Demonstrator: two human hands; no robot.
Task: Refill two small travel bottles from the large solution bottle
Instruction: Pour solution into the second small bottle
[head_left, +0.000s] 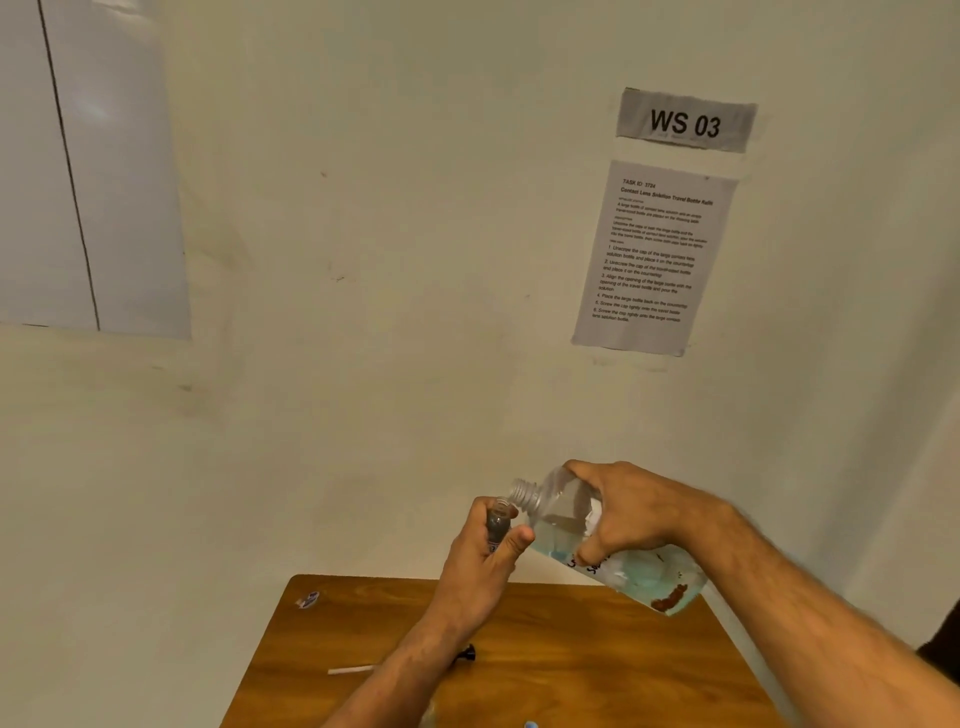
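My left hand (485, 558) grips a small dark travel bottle (497, 522) upright above the table, its open mouth at the top. My right hand (631, 514) holds the large clear solution bottle (639, 577), tilted to the left with its uncapped threaded neck (523, 491) right above the small bottle's mouth. Bluish liquid fills the lower part of the large bottle. A small black cap (467, 653) lies on the table beside my left forearm. A second travel bottle is not clearly visible.
The brown wooden table (597, 670) stands against a pale wall. On it lie a white stick (350, 670), a small wrapper (307, 600) at the far left corner and a blue item (530, 724) at the bottom edge. Papers hang on the wall.
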